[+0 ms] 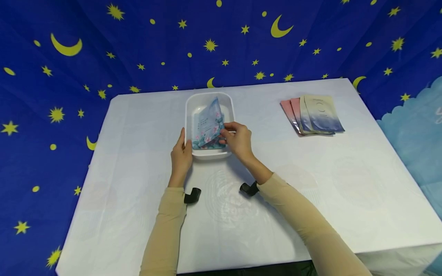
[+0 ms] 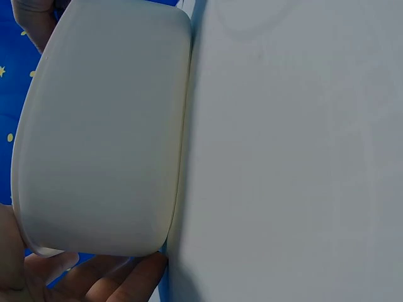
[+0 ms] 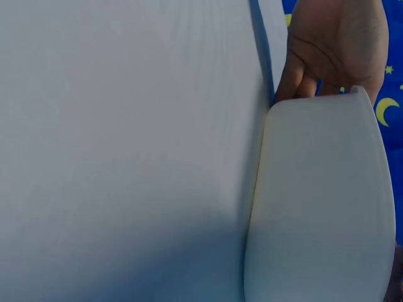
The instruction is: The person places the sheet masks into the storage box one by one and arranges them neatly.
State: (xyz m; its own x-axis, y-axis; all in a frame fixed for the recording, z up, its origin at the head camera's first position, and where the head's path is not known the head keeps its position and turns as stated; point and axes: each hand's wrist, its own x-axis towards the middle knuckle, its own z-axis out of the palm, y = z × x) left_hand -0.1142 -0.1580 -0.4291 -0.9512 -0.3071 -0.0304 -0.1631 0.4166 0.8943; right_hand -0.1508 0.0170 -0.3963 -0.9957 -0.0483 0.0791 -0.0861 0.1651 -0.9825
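Note:
A white plastic tub (image 1: 211, 155) stands on the table, its long sides pointing away from me. My left hand (image 1: 181, 158) lies along the tub's left wall in the head view, fingers fairly straight, thumb by the near corner. In the left wrist view its fingers (image 2: 135, 280) touch the tub's outer side. My right hand (image 1: 239, 142) pinches the right edge of a blue floral sheet mask packet (image 1: 208, 123) inside the tub. This packet is tilted, its upper corner raised, and overlaps more floral packaging beneath it. The tub's wall hides the packets in both wrist views.
Pink sheet mask packets (image 1: 289, 111) and cream-and-blue ones (image 1: 322, 113) lie fanned in an overlapping pile at the table's right back. A white cloth (image 1: 131, 214) covers the table. A dark blue curtain (image 1: 165, 42) with moons and stars hangs behind.

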